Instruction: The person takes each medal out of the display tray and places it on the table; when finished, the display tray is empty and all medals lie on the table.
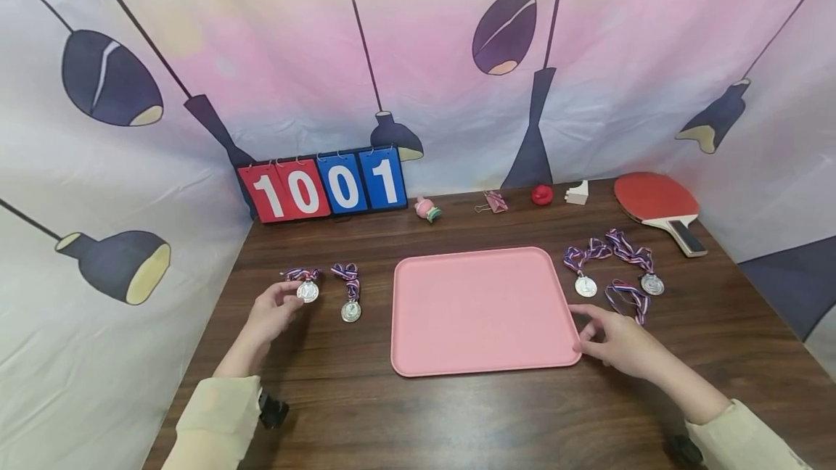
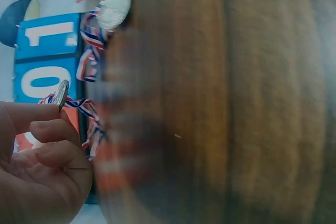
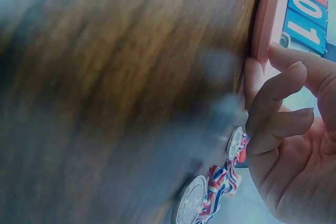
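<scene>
My left hand (image 1: 273, 314) pinches a silver medal (image 1: 308, 291) at its edge; in the left wrist view this medal (image 2: 62, 96) stands nearly edge-on, its striped ribbon (image 2: 88, 111) trailing behind. Just right of it lies a second silver medal (image 1: 351, 310) with a bunched ribbon. A pink rectangular tray (image 1: 483, 368) sits flat at the table's middle with nothing on it. My right hand (image 1: 617, 343) grips the tray's right rim near the front corner; the right wrist view shows fingertips on both sides of the rim (image 3: 265, 24).
Right of the tray lie two silver medals (image 1: 585, 286) (image 1: 652, 283) and a striped ribbon (image 1: 630, 298) whose disc is hidden. Along the back stand a flip scoreboard (image 1: 323, 187), pink figurine (image 1: 427, 209), binder clip (image 1: 494, 201), red toy (image 1: 541, 195), white block (image 1: 578, 193) and table-tennis paddle (image 1: 656, 196).
</scene>
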`<action>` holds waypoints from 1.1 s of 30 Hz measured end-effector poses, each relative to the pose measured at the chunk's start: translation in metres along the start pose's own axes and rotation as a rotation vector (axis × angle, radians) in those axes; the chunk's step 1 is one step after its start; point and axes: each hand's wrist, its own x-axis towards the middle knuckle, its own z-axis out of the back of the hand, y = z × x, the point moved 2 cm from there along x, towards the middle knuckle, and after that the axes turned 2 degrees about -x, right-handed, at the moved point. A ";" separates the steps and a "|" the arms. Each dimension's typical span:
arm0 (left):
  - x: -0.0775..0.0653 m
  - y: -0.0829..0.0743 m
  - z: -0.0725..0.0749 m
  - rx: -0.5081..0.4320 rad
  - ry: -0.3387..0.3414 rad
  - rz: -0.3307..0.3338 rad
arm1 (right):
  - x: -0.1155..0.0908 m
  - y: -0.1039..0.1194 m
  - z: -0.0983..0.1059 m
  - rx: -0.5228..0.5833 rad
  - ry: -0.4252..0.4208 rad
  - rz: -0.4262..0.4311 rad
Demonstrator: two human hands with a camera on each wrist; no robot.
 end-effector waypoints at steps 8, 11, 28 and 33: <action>-0.002 0.014 -0.001 0.147 0.075 0.053 | 0.000 0.000 0.001 -0.004 0.001 -0.012; -0.004 0.015 0.000 0.196 0.077 0.031 | 0.001 0.000 0.002 -0.006 0.003 -0.014; -0.019 0.009 0.022 0.378 0.036 0.030 | -0.001 0.002 0.013 -0.025 -0.035 -0.013; -0.026 -0.015 0.028 0.436 -0.057 -0.076 | -0.001 0.007 0.035 -0.054 -0.156 0.057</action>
